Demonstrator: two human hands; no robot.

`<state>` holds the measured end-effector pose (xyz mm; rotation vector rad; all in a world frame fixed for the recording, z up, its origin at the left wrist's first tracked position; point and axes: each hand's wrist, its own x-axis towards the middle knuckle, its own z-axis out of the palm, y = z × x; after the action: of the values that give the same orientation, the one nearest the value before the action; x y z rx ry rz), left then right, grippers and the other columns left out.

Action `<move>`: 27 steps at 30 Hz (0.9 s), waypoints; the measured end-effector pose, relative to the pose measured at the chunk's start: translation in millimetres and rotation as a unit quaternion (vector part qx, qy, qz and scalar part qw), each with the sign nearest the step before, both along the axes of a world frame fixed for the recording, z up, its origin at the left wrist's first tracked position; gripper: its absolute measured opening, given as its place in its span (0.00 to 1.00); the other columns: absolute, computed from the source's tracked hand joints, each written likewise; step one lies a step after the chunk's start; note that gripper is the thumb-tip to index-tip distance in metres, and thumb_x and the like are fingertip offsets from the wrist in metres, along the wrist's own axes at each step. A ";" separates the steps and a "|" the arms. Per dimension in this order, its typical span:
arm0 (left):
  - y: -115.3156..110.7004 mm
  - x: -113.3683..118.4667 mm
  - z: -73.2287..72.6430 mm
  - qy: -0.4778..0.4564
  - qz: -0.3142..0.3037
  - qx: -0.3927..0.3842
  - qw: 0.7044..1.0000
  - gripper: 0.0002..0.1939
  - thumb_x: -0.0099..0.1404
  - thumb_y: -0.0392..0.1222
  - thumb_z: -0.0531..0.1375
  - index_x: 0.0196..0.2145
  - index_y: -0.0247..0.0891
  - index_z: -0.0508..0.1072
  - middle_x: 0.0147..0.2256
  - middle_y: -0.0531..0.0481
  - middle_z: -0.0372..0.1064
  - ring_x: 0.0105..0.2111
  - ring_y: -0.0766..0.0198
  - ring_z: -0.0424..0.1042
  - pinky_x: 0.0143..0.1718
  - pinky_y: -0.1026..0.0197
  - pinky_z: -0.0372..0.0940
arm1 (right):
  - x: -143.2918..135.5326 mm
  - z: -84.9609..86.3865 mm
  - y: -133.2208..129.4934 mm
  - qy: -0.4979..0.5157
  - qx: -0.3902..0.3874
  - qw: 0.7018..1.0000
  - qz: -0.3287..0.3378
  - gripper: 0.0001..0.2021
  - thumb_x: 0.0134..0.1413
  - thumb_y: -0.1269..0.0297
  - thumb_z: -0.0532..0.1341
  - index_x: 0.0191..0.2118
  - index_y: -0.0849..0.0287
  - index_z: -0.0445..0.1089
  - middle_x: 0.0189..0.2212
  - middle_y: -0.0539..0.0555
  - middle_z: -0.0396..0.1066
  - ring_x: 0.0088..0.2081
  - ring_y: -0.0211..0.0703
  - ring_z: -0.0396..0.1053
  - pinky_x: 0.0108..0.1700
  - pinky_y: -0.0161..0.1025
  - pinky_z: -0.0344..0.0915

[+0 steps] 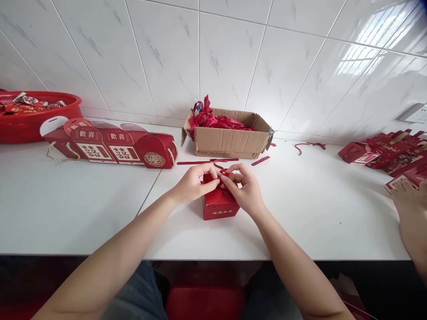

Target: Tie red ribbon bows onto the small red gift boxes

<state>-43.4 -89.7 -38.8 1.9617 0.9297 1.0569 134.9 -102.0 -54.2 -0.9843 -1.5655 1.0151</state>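
Observation:
A small red gift box (220, 208) with gold characters on its front stands upright on the white table. Over its top, my left hand (197, 181) pinches red ribbon (219, 180) between thumb and fingertips. My right hand (245, 186) closes on the same ribbon from the right, its thumb touching the left fingertips. The fingers hide most of the ribbon's shape. Behind the box lie flat red strips (260, 161) on the table.
A cardboard box (227, 141) of red ribbons stands by the wall. Red boxes with rope handles (115, 146) and a red basket (63, 104) of packets are left. At far right, another person's hand (408, 200) touches red boxes (393, 151).

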 end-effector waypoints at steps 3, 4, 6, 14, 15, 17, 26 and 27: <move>-0.6 3.0 -1.7 -0.006 0.008 0.024 1.000 0.07 0.58 0.39 0.63 0.34 0.37 0.68 0.35 0.50 0.70 0.38 0.63 0.71 0.44 0.58 0.67 | 0.5 2.5 0.0 -0.022 -0.007 1.000 -0.020 0.12 0.52 0.54 0.64 0.34 0.57 0.65 0.22 0.49 0.73 0.23 0.36 0.65 0.30 0.35 0.61; -0.5 3.6 -2.2 -0.007 0.009 0.025 1.000 0.10 0.58 0.40 0.65 0.36 0.38 0.68 0.36 0.51 0.70 0.39 0.63 0.71 0.46 0.58 0.67 | 0.7 3.5 0.1 -0.028 -0.008 0.999 -0.026 0.12 0.52 0.54 0.64 0.33 0.58 0.66 0.22 0.49 0.73 0.23 0.36 0.66 0.30 0.35 0.61; 0.1 4.1 -3.1 -0.010 0.011 0.018 1.000 0.12 0.57 0.41 0.66 0.37 0.38 0.69 0.37 0.51 0.71 0.40 0.64 0.71 0.46 0.58 0.67 | 0.9 4.9 0.1 -0.031 -0.010 0.999 -0.032 0.11 0.51 0.55 0.64 0.32 0.58 0.69 0.23 0.51 0.74 0.24 0.37 0.67 0.30 0.35 0.62; 1.2 2.7 -4.6 -0.027 0.035 0.009 0.999 0.10 0.59 0.44 0.65 0.32 0.37 0.70 0.32 0.52 0.71 0.35 0.65 0.72 0.44 0.58 0.68 | 3.4 3.1 -2.1 -0.025 -0.025 0.999 -0.040 0.12 0.48 0.53 0.67 0.32 0.56 0.78 0.32 0.54 0.78 0.33 0.43 0.72 0.38 0.40 0.68; 0.9 3.0 -4.0 -0.027 0.035 0.011 0.999 0.09 0.59 0.43 0.65 0.32 0.37 0.70 0.32 0.52 0.71 0.36 0.65 0.72 0.45 0.57 0.68 | 4.0 2.5 -2.1 -0.033 -0.029 0.998 -0.043 0.13 0.45 0.53 0.68 0.33 0.56 0.79 0.32 0.54 0.78 0.34 0.43 0.72 0.38 0.41 0.68; 0.1 3.8 -2.6 -0.022 0.039 0.016 0.999 0.08 0.60 0.42 0.64 0.32 0.36 0.70 0.33 0.51 0.71 0.36 0.65 0.72 0.46 0.56 0.67 | 5.2 1.5 -1.6 -0.052 -0.023 0.997 -0.050 0.14 0.41 0.53 0.71 0.34 0.55 0.80 0.32 0.54 0.77 0.33 0.43 0.70 0.37 0.41 0.68; -2.3 3.1 -0.9 0.015 0.034 0.084 0.996 0.03 0.62 0.37 0.62 0.35 0.38 0.70 0.36 0.51 0.73 0.37 0.65 0.72 0.43 0.59 0.68 | 8.5 1.2 0.3 -0.127 0.083 0.987 -0.048 0.05 0.49 0.61 0.67 0.30 0.56 0.78 0.32 0.53 0.66 0.32 0.40 0.66 0.37 0.41 0.69; -2.3 2.5 -0.6 0.025 0.037 0.099 0.994 0.03 0.63 0.37 0.62 0.35 0.38 0.71 0.35 0.51 0.73 0.36 0.65 0.72 0.43 0.60 0.68 | 8.4 1.3 -0.1 -0.133 0.089 0.986 -0.039 0.05 0.51 0.62 0.66 0.30 0.56 0.77 0.33 0.53 0.66 0.33 0.41 0.67 0.38 0.41 0.69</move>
<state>-40.9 -92.0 -39.4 2.1371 0.9611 1.1856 143.3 -102.2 -53.0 -1.0807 -1.7862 0.6968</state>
